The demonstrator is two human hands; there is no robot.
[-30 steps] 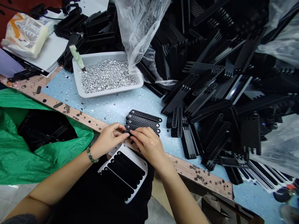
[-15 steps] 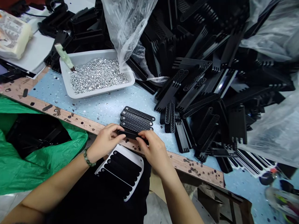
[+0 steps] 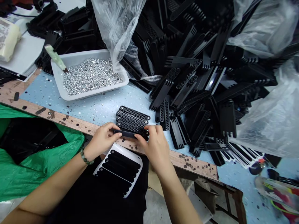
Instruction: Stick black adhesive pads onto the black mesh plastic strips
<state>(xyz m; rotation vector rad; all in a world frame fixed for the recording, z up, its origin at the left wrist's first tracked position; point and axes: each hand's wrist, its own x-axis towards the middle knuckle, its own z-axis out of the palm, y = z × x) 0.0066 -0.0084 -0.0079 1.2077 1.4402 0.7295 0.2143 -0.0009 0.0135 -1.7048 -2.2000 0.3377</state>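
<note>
- Left hand [image 3: 102,138] and right hand [image 3: 155,149], fingers curled, pinch opposite ends of a narrow black plastic strip [image 3: 126,133]; fingers hide its ends.
- The strip sits over the worn wooden table edge [image 3: 67,119].
- 3 black mesh-patterned plastic strips [image 3: 132,119] lie in a row just beyond it, on the speckled blue tabletop [image 3: 93,107].
- A white sheet with black oblong pieces [image 3: 118,166] lies just below the hands.

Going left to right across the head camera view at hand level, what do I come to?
Green plastic bag → left hand → black strip → right hand → heap of black comb-edged parts → clear plastic sheeting
</note>
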